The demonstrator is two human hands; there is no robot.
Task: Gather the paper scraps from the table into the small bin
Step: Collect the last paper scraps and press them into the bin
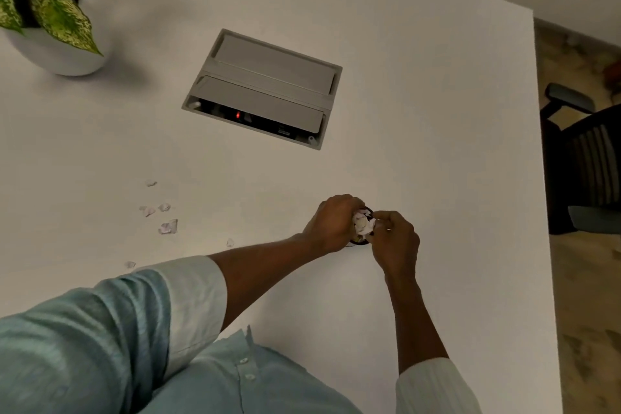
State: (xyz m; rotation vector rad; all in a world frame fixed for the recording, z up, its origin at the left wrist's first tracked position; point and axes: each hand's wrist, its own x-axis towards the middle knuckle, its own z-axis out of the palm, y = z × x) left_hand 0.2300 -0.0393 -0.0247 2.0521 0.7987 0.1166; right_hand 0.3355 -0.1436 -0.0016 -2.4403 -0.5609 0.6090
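Observation:
A small dark round bin [358,240] stands on the white table [437,144], mostly hidden between my hands. White crumpled paper [363,224] fills its top. My left hand [334,223] is curled around the bin's left side. From the right, my right hand [396,239] has its fingertips pinched on the paper at the bin's mouth. Several small white paper scraps lie on the table to the left: one [168,226], two [147,210] [164,207], one farther back [151,182], one near my forearm [230,242] and one by my sleeve [129,264].
A grey cable box [262,87] is set into the table behind the bin. A potted plant in a white pot [50,47] stands at the far left. The table's right edge runs beside a dark office chair [584,161].

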